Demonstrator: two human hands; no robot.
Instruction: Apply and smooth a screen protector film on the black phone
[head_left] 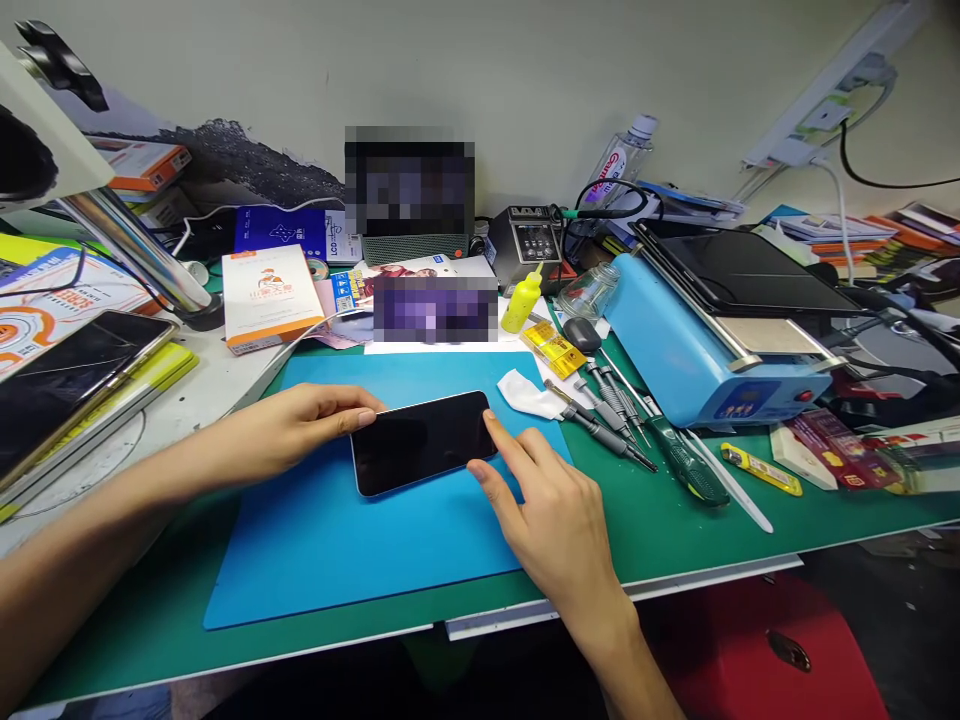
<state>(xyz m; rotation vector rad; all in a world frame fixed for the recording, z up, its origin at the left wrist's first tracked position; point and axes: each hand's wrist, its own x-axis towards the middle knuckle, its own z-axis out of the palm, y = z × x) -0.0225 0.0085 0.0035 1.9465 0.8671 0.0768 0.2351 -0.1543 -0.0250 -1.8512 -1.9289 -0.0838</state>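
Note:
A smartphone (421, 446) with a dark screen and a pale frame is on the blue mat (360, 555), screen up and slightly angled. My left hand (319, 420) grips its upper left corner, the thumb at the edge and the other fingers partly hidden behind. At the right end, my right hand (551, 500) holds the phone between the index finger at the upper corner and the thumb near the lower edge. Just right of the phone are a crumpled white wipe (527, 395) and several slim screwdrivers (600, 425).
A green-handled tool (686, 460), a white spudger (739, 490) and a yellow cutter (761, 469) lie to the right. Behind them stands a blue machine (675, 340) with a tablet (750, 265) on top. A yellow bottle (523, 302) and a white-orange box (271, 297) stand at the back.

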